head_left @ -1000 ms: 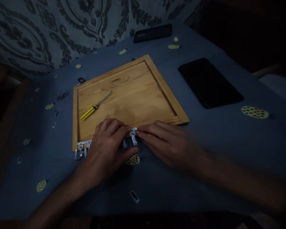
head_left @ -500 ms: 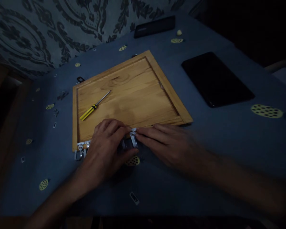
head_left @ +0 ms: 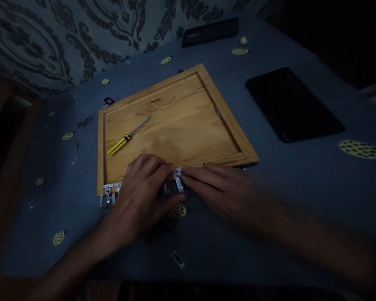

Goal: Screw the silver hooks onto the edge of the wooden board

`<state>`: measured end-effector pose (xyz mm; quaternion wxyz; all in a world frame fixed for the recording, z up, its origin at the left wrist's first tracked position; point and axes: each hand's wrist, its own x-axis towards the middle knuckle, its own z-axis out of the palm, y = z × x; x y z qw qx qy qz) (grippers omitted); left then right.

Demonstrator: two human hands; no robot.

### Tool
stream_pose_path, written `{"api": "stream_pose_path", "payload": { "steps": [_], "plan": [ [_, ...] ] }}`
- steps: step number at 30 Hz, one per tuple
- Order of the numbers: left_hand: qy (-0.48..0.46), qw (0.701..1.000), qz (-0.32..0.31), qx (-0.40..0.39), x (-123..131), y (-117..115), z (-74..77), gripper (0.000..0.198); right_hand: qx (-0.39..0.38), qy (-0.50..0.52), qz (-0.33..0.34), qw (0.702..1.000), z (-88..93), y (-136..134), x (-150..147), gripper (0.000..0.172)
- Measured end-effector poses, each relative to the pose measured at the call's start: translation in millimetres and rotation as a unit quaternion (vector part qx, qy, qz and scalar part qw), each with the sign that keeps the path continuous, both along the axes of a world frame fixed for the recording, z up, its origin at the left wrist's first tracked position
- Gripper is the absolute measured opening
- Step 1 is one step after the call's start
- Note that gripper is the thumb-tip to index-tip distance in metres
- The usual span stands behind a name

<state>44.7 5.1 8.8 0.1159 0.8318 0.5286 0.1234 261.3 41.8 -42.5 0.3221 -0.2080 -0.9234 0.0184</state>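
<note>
A framed wooden panel (head_left: 163,125) lies on the blue tablecloth, and a row of metal hooks (head_left: 108,192) runs along its near edge. My left hand (head_left: 144,192) covers the middle of that row, with thumb and fingers closed around a metal hook (head_left: 178,179) at its right end. A dark part shows between thumb and fingers, too dim to name. From the other side, the fingertips of my right hand (head_left: 219,184) press together against the same hook, at the panel's edge. A yellow-and-black screwdriver (head_left: 120,144) rests on the panel's left half.
A black tablet-like slab (head_left: 293,104) lies right of the panel; a dark phone-like object (head_left: 210,32) lies at the back by the patterned wall. Small metal pieces (head_left: 85,121) are scattered left of the panel. A small pale lump (head_left: 243,40) sits at the back right.
The whole view has shifted slightly, with the panel and slab appearing a little further right. Both hands stay at the same metal hook.
</note>
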Motion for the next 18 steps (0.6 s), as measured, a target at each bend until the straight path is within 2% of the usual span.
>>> {"api": "stream_pose_path", "payload": {
  "steps": [12, 18],
  "plan": [
    [-0.007, 1.000, -0.003, 0.007, -1, -2, -2.1, 0.038, -0.004, -0.032, 0.008, 0.999, 8.8, 1, 3, 0.040],
    [-0.001, 1.000, -0.002, 0.008, -1, -1, 0.1, 0.032, 0.007, -0.024, 0.008, 1.000, 11.4, 1, 3, 0.042]
  ]
}}
